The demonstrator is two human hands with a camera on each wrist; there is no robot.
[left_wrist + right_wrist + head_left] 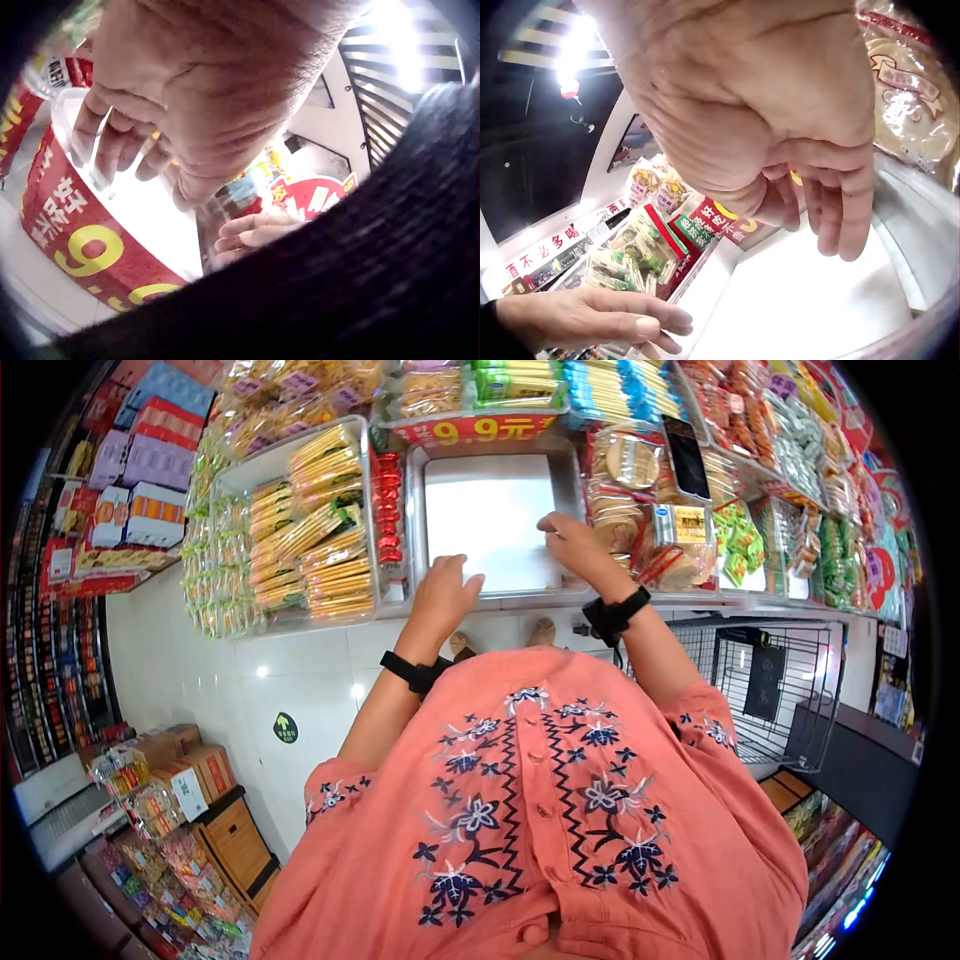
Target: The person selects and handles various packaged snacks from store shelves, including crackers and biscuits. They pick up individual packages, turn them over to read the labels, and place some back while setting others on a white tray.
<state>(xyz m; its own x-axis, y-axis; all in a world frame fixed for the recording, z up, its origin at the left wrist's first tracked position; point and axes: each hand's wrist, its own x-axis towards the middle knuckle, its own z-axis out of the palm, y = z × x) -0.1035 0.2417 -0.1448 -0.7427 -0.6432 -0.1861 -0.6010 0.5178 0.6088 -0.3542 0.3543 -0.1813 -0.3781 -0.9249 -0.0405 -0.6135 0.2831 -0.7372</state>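
A clear-walled display bin (415, 520) stands in front of me, with a flat white sheet (490, 500) lying in its bottom. My left hand (445, 592) is at the bin's near left corner; in the left wrist view its loosely bent fingers (112, 146) reach down inside the rim. My right hand (580, 550) hangs over the bin's right side. Seen from the right wrist, its fingers (847, 225) point down over the white sheet, slightly bent, with nothing between them.
Packs of breadsticks (325, 530) fill the bin on the left. Bagged round crackers (620, 510) and a dark phone-like slab (685, 455) are on the right. A red price sign (480, 428) runs along the back. A wire shopping cart (760, 680) stands at right.
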